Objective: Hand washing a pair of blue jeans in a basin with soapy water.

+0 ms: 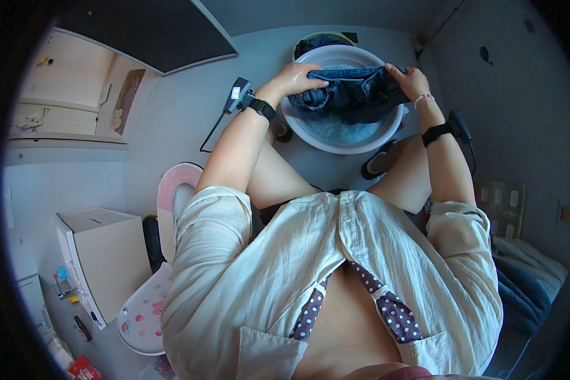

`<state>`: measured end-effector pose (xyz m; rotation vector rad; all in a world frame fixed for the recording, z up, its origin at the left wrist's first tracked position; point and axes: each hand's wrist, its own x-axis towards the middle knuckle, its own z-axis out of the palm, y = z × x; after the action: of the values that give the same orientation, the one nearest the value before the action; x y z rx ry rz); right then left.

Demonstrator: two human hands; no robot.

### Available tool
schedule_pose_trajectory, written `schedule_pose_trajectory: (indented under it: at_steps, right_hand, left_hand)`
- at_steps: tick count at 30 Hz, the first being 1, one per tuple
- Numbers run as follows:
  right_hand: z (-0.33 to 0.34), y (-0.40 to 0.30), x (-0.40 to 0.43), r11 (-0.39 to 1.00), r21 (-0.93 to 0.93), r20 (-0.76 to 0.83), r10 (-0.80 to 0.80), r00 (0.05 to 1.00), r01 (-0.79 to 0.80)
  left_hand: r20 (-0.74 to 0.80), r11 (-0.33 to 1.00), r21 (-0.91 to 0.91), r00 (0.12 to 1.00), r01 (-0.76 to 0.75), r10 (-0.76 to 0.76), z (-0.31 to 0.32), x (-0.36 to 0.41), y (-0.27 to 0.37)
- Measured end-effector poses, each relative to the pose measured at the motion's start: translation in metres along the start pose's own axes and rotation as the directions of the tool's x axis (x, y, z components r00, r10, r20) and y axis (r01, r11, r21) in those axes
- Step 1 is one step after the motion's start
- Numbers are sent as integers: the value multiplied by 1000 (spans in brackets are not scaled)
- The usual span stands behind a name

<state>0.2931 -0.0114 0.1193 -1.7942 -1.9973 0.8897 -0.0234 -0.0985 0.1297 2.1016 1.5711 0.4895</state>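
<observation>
A dark blue denim garment is stretched between my two hands by its waistband-like edge. My left hand grips the left end, thumb along the near side. At the other end, my right hand pinches the edge with thumb and fingers. Beneath the cloth stands a white plastic basin on the floor. Sudsy bluish water shows in it below the garment, whose lower folds hang over the water; whether they dip in is hard to tell.
Behind the basin, a green-rimmed tub holds dark cloth. A toilet with a pink seat and patterned lid is at left, beside a white cabinet. At right are a plastic chair back and blue fabric. A wall rises close on the right.
</observation>
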Motion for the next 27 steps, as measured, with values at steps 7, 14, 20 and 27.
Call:
schedule_pose_trajectory:
  at_steps: [7, 14, 20, 27]
  right_hand:
    - [-5, -24, -4, 761, 648, 0, -12, 1000, 9]
    - [-35, -119, -46, 739, 638, 138, -388, 912, 218]
    - [-12, -89, -46, 825, 501, 245, -425, 871, 262]
    - [29, -27, -49, 424, 904, 15, -157, 988, 54]
  left_hand:
    - [-161, 902, -393, 952, 180, -261, -10, 19, 47]
    - [-232, 875, -470, 973, -111, 0, -15, 38, 85]
    - [-254, 926, -374, 955, 52, -156, 6, 24, 79]
    - [-469, 745, -635, 868, -204, -162, 15, 31, 79]
